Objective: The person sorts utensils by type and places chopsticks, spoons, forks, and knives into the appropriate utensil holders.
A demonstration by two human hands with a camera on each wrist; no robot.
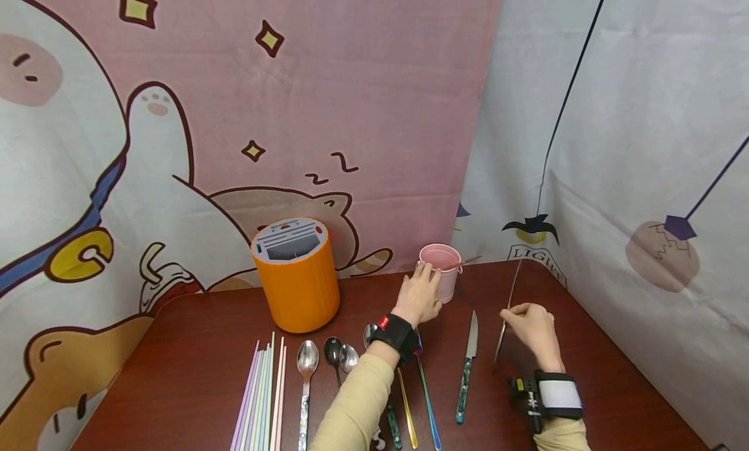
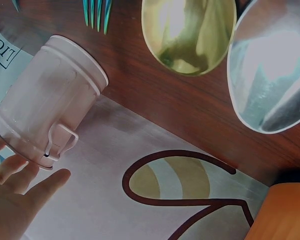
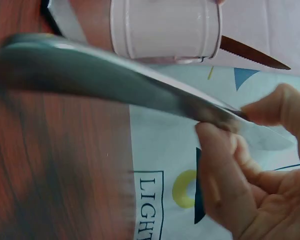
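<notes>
In the head view my left hand [image 1: 418, 295] reaches to the pink bucket [image 1: 446, 283], its fingers extended at the rim. The left wrist view has that hand [image 2: 17, 197] with spread fingers beside the rim of the bucket [image 2: 47, 95]; whether every fingertip touches cannot be told. My right hand [image 1: 535, 331] pinches a thin silver utensil [image 1: 500, 340], held upright at the right. Close up in the right wrist view, thumb and fingers of the hand [image 3: 265, 185] grip this knife-like piece [image 3: 115, 80] near its narrow part. A serrated blade [image 3: 250, 51] sticks out of the bucket.
An orange holder [image 1: 301, 288] with a slotted top stands at the back left. Pastel straws [image 1: 257, 399], several spoons [image 1: 307, 360] and a knife with a green handle [image 1: 464, 389] lie on the table [image 1: 193, 366]. Printed cloth hangs behind.
</notes>
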